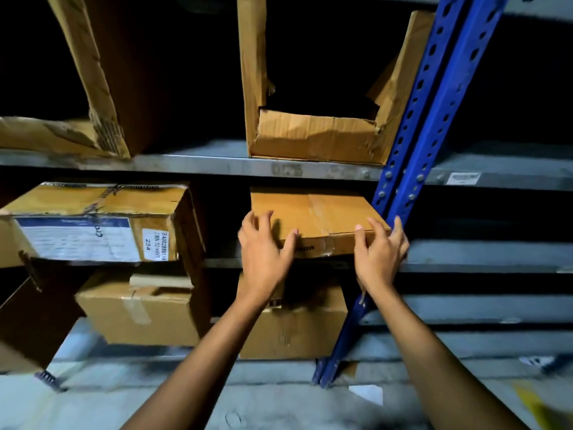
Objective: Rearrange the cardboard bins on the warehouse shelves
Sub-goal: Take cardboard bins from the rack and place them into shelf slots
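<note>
A flat taped box [313,218], centre frame on the middle shelf [465,259]: left hand [263,252] splayed at one corner, right hand [379,256] gripping the other against the blue upright [415,135]; dark gap before the labelled box [93,231], left.

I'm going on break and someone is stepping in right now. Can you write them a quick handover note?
Left hand: open, fingers spread over the front left corner of the flat taped box.
Right hand: at its front right corner, thumb on the top edge; grip unclear.
The box sits on the middle shelf beside the blue upright, under the cut-front bin; the labelled box is to its left.
Done: cannot tell from this view.
Left: take hold of the flat box and move it, then the other bins.
</note>
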{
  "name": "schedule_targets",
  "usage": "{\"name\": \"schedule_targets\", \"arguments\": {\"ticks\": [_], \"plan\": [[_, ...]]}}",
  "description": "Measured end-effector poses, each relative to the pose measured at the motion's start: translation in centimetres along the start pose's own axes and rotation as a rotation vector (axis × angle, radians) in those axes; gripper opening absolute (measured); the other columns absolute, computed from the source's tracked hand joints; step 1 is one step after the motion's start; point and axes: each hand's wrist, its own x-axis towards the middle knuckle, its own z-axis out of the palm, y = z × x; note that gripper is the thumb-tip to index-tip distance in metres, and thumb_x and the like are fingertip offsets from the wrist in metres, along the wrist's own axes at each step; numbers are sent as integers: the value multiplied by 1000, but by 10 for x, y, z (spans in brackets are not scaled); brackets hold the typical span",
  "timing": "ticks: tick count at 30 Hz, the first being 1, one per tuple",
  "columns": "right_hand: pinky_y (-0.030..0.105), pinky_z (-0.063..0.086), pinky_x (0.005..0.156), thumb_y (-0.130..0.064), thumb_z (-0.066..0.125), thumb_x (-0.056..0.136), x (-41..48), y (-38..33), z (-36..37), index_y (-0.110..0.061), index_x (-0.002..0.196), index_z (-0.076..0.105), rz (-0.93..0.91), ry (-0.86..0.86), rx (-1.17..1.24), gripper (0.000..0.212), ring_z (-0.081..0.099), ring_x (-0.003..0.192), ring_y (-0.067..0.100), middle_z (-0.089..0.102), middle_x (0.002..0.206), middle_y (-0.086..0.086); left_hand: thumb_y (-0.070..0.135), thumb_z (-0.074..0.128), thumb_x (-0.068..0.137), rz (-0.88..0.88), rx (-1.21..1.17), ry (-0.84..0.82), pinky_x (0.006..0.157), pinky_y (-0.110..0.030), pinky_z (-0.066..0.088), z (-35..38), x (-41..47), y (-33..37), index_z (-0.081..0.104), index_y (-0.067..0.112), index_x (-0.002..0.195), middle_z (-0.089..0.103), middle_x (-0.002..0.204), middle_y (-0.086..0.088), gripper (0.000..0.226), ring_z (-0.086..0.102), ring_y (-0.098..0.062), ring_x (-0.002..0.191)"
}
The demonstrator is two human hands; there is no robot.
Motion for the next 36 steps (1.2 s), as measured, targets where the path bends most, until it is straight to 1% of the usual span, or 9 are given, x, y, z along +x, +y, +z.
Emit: {"name": "schedule_targets", "arguments": {"ticks": [4,10,12,17,20,24,29,33,36], "plan": [[36,35,106,-44,64,88,-13,-9,-20,-32,141,44,234,-190,375,58,44,129,29,42,144,9,54,66,83,-242,-317,-68,107,-42,43,-6,-25,-5,22,24,151,46,146,-5,86,47,-23,131],[39,29,112,-45,78,75,-50,-5,-52,-26,155,7,211,-326,307,108,31,140,30,26,156,11,53,69,81,-289,-349,-70,101,-41,47,-43,-49,-18,23,27,149,54,138,-3,86,54,-23,122],[38,29,112,-50,82,69,-57,-4,-62,-25,155,4,202,-387,299,118,30,140,29,24,156,11,54,71,79,-316,-365,-60,102,-38,45,-55,-59,-24,23,25,150,55,138,-3,91,54,-23,124],[34,41,101,-55,70,79,-88,-12,-79,-26,144,34,212,-348,496,80,47,121,20,41,133,1,63,66,79,-408,-491,22,108,-33,37,-79,-85,-22,36,19,148,51,142,-2,86,49,-17,128],[27,42,88,-46,71,82,-111,-18,-87,-24,135,36,209,-317,626,67,55,107,14,53,121,-5,81,53,72,-445,-466,121,98,-44,49,-89,-102,-8,57,29,122,63,120,1,72,60,-15,109],[26,45,88,-36,78,78,-124,-16,-110,-23,135,34,123,-374,695,73,56,93,2,55,116,-6,82,47,75,-482,-427,261,92,-44,51,-102,-121,16,60,20,117,64,111,-3,76,61,-22,102],[37,46,103,-39,85,69,-122,2,-163,-24,145,27,-57,-427,775,96,57,116,16,53,135,4,67,50,86,-450,-327,440,78,-35,52,-111,-154,72,57,21,99,64,97,-1,48,61,-18,91],[14,45,94,-40,84,68,-116,9,-222,-20,147,27,-215,-442,877,99,56,116,10,53,134,3,63,52,89,-364,-274,569,72,-28,52,-127,-192,129,54,17,104,64,95,1,48,62,-13,86],[8,43,89,-32,79,71,-115,1,-253,-14,146,27,-345,-462,928,93,55,113,5,51,131,5,60,53,89,-342,-128,619,62,-7,40,-146,-222,163,52,18,106,62,95,7,45,57,-2,80]]}}
